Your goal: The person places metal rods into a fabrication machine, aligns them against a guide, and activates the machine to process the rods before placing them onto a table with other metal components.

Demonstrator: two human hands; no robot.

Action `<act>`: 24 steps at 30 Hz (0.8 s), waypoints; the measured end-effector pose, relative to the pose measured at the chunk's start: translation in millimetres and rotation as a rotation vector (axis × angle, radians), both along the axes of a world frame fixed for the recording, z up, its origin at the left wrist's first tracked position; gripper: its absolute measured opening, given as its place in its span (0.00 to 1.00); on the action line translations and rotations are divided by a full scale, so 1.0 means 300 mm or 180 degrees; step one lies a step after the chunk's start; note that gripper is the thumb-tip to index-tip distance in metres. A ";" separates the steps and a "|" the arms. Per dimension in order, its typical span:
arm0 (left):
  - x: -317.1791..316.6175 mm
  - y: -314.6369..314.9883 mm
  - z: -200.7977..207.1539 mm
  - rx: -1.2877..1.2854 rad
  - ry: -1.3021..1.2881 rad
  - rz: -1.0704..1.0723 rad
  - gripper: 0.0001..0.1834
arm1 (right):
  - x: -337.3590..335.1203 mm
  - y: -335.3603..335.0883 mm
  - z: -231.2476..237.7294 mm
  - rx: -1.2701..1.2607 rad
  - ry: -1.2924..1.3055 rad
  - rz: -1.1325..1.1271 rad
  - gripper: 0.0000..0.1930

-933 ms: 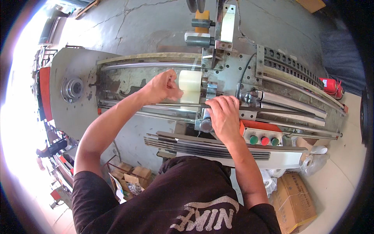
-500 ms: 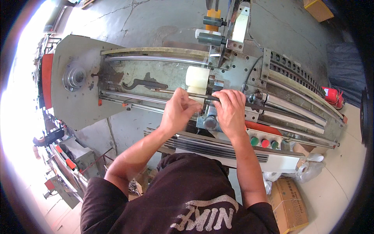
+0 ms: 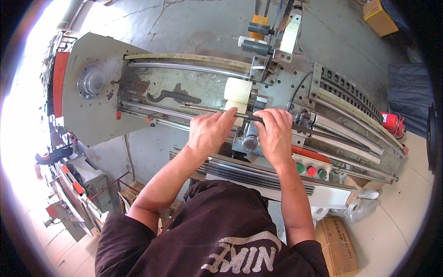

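A long thin dark rod [image 3: 330, 136] with a brighter metal left end runs crosswise over the machine bed [image 3: 210, 83]. My right hand [image 3: 275, 134] is closed round its dark part, thumb and fingers wrapped. To its left, my left hand [image 3: 207, 133] has its fingers together against the rod, pinching it just before the white rollers [image 3: 238, 90]. Part of the rod is covered by my fingers. Beneath and between my hands sits a metal clamp block with a round knob [image 3: 250, 143]. A dark hook spanner [image 3: 173, 97] lies on the bed beyond the rod's left end.
A control box with red and green buttons [image 3: 312, 171] is near my right forearm. Bundled metal strips [image 3: 258, 177] lie along the machine's near side. At left stands a grey end plate with a round flange [image 3: 91, 82]. A fire extinguisher [image 3: 393, 123] and cardboard box [image 3: 338, 247] are at right.
My left hand has turned from a raised pinch to lying flatter along the rod, fingers now toward the rollers. My right hand keeps its hold. The whole view has shifted slightly.
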State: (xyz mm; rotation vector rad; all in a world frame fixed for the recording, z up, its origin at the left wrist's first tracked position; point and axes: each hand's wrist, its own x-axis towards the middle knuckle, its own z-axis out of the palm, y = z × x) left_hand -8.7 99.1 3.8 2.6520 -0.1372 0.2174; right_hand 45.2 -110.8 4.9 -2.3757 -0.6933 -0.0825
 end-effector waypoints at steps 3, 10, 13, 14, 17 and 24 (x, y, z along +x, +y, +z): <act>0.030 0.045 0.037 0.0575 -0.0398 -0.0427 0.19 | -0.003 0.002 0.005 0.0031 -0.0051 0.0055 0.12; 0.120 0.075 0.082 -0.0030 0.0958 -0.0635 0.36 | -0.008 0.000 -0.007 -0.0032 -0.0033 0.0028 0.14; 0.147 0.091 0.077 -0.0607 0.1476 -0.0713 0.37 | -0.019 0.002 -0.011 -0.0071 -0.0035 0.0025 0.14; 0.154 0.093 0.073 -0.0836 0.1509 -0.0759 0.36 | -0.023 0.003 -0.013 -0.0071 -0.0065 0.0006 0.14; 0.156 0.117 0.078 -0.1170 0.1493 -0.0931 0.36 | -0.038 0.008 -0.028 -0.0072 -0.0147 -0.0049 0.14; 0.160 0.081 0.128 -0.0257 0.1464 -0.0735 0.34 | -0.020 0.008 -0.008 -0.0094 0.0157 -0.0105 0.17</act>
